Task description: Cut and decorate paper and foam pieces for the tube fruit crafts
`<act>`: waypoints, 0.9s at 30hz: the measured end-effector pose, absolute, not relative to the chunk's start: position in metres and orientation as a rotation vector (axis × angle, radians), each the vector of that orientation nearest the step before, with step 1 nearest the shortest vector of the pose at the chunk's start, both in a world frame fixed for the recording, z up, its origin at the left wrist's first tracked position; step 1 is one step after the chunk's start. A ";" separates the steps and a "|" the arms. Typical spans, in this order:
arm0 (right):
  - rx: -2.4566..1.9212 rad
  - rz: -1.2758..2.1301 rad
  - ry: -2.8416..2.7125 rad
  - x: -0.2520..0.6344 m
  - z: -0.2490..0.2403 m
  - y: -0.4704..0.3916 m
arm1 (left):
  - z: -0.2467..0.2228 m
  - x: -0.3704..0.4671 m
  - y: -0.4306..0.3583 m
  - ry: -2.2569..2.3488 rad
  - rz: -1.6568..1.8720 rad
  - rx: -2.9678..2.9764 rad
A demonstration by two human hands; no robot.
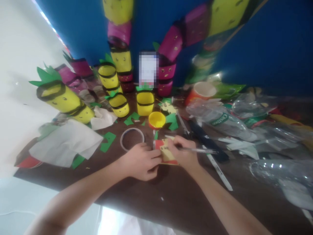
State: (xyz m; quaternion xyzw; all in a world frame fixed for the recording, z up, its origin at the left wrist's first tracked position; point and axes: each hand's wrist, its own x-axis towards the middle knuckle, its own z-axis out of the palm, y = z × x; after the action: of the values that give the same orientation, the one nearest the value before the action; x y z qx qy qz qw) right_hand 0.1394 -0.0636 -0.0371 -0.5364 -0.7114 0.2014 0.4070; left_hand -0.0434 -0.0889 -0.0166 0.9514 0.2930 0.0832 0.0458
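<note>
My left hand [144,162] has curled fingers gripping the left side of a small yellow and red card [166,156] on the dark table. The card has small dark marks on it. My right hand [187,153] is closed around a clear-barrelled pen [202,150], which sticks out to the right, and its fingertips rest over the card; the pen's tip is hidden. Just beyond the left hand lies a roll of tape [132,130]. Past the card stands a small yellow cup [156,120], with cut green pieces [171,121] beside it.
Yellow pineapple-like cups [145,102] with black bands stand at the back. White paper [69,142] and another green cutout [108,141] lie left. To the right are clear plastic bottles [227,122], a white strip [220,173] and a paper cup [202,91]. A blue wall [274,58] rises behind.
</note>
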 end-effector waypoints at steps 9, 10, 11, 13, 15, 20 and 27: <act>-1.350 0.525 -1.773 0.138 -0.036 -0.064 | -0.015 -0.044 -0.088 0.897 0.256 2.901; -1.353 0.527 -1.772 0.138 -0.035 -0.064 | -0.015 -0.044 -0.089 0.896 0.252 2.900; -1.353 0.533 -1.775 0.138 -0.035 -0.064 | -0.015 -0.044 -0.089 0.898 0.250 2.898; -1.351 0.545 -1.779 0.138 -0.035 -0.064 | -0.016 -0.044 -0.089 0.900 0.247 2.896; -1.346 0.557 -1.779 0.138 -0.034 -0.064 | -0.017 -0.044 -0.089 0.899 0.244 2.895; -1.351 0.535 -1.778 0.137 -0.034 -0.064 | -0.016 -0.044 -0.089 0.897 0.247 2.903; -1.319 0.507 -1.527 0.149 -0.030 -0.071 | -0.015 -0.045 -0.089 0.899 0.271 2.924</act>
State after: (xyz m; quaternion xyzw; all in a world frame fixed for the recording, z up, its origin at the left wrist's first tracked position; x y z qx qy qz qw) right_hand 0.1493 -0.0706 -0.0297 -0.5469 -0.6331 0.2102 0.5058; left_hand -0.0451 -0.0891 -0.0147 0.9515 0.2927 0.0881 0.0354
